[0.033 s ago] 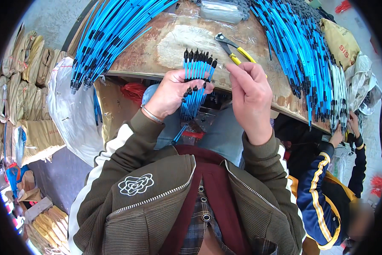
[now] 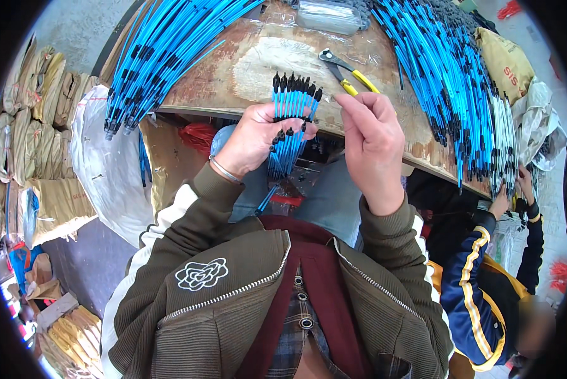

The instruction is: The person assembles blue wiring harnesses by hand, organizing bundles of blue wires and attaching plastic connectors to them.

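Note:
My left hand [image 2: 245, 140] is wrapped round a bundle of thin blue rods [image 2: 286, 155] with black tips. The tips stand up in rows above the fingers, and the lower ends hang down over my lap. A short distance to the right is my right hand [image 2: 376, 136], raised with thumb and index finger pressed together, apart from the bundle. Whatever its fingertips pinch, if anything, is too small to make out. Just beyond that hand, pliers [image 2: 345, 71] with yellow handles lie on the wooden table [image 2: 220, 79], their handle ends partly hidden by it.
Blue rods with black fittings [image 2: 163, 57] lie piled at the table's left, and another large pile [image 2: 438, 95] covers its right side beside white rods [image 2: 502, 142]. A clear plastic package [image 2: 331, 18] sits at the back. At right, a co-worker's hands [image 2: 501, 205] handle the white rods' ends.

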Demonstrator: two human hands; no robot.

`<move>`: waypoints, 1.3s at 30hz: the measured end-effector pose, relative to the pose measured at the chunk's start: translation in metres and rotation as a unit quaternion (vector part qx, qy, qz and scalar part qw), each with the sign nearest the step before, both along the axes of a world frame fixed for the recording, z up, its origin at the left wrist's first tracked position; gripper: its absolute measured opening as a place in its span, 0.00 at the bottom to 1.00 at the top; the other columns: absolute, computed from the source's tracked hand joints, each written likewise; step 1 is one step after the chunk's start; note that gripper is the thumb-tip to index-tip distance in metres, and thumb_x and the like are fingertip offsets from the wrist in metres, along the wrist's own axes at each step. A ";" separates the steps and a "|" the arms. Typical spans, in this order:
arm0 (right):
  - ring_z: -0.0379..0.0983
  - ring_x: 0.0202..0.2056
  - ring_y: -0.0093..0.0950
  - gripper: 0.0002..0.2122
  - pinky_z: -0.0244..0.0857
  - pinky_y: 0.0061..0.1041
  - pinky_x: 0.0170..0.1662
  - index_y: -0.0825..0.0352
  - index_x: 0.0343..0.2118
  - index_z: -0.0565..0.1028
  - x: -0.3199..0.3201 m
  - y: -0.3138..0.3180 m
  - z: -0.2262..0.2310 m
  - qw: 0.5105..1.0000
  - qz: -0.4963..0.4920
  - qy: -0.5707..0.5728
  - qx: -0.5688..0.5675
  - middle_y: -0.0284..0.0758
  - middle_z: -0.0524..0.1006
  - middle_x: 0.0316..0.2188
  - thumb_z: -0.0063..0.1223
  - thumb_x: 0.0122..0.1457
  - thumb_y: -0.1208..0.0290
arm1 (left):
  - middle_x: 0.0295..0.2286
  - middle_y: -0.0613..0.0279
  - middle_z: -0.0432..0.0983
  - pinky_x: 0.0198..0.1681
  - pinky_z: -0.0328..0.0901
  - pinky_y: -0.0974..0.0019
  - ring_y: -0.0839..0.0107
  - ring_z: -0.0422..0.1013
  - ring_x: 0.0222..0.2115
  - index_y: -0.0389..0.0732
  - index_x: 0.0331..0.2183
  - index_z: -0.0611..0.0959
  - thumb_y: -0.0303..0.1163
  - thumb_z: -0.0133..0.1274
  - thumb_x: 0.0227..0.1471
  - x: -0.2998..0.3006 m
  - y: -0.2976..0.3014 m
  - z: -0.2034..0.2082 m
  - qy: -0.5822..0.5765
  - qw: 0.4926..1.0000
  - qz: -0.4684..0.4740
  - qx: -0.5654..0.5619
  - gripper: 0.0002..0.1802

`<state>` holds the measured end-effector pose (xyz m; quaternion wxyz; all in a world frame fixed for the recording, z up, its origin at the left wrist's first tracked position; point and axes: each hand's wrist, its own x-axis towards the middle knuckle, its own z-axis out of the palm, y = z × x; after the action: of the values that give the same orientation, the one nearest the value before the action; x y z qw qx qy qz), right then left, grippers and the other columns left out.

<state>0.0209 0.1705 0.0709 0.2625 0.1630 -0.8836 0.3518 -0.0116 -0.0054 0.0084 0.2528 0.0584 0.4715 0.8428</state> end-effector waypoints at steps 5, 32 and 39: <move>0.69 0.28 0.31 0.08 0.63 0.23 0.31 0.68 0.34 0.75 -0.003 0.000 -0.001 1.000 -0.011 0.004 0.007 0.37 0.70 0.27 0.51 0.50 0.83 | 0.31 0.54 0.77 0.39 0.69 0.68 0.67 0.74 0.33 0.32 0.40 0.76 0.21 0.48 0.50 0.000 0.000 0.004 -0.002 1.000 -0.004 -0.022 0.12; 0.67 0.26 0.30 0.17 0.62 0.23 0.29 0.66 0.35 0.77 -0.019 0.019 0.007 0.992 0.061 0.050 0.094 0.36 0.68 0.24 0.48 0.41 0.90 | 0.32 0.55 0.77 0.42 0.68 0.64 0.65 0.74 0.35 0.35 0.40 0.76 0.24 0.55 0.46 -0.003 -0.005 0.002 0.046 0.997 -0.045 -0.042 0.16; 0.69 0.29 0.33 0.17 0.64 0.28 0.30 0.64 0.33 0.77 -0.023 0.021 0.015 0.987 0.062 0.061 0.133 0.36 0.69 0.25 0.50 0.37 0.87 | 0.32 0.56 0.77 0.41 0.68 0.64 0.67 0.74 0.35 0.36 0.40 0.77 0.24 0.54 0.47 -0.004 -0.007 0.001 0.067 0.995 -0.048 -0.053 0.15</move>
<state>-0.0020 0.1917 0.0864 0.2692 0.2719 -0.8931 0.2366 -0.0156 -0.0120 0.0090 0.2634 0.1242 0.5283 0.7975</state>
